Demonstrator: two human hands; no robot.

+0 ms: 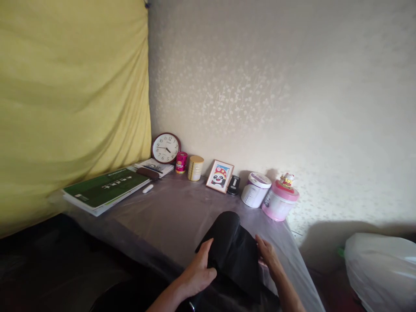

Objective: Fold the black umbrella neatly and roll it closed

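A black, soft, folded piece that looks like cloth (232, 247) is held up over the near part of the table. Its top bulges into a rounded fold, and its lower end drops toward the front edge. My left hand (199, 271) is closed on its left side, with the thumb over the material. At the right edge, my right hand (267, 253) grips the same cloth between bent fingers, partly hidden behind it. A small shiny piece (191, 307) shows under my left wrist; I cannot tell what it is.
Along the wall stand a clock (166, 148), a pink can (181, 162), a yellow-lidded tin (195, 168), a panda picture frame (220, 176) and two tubs (256, 190). A green book (104, 188) lies left. A white plastic bag (381, 268) sits beyond the table's right edge.
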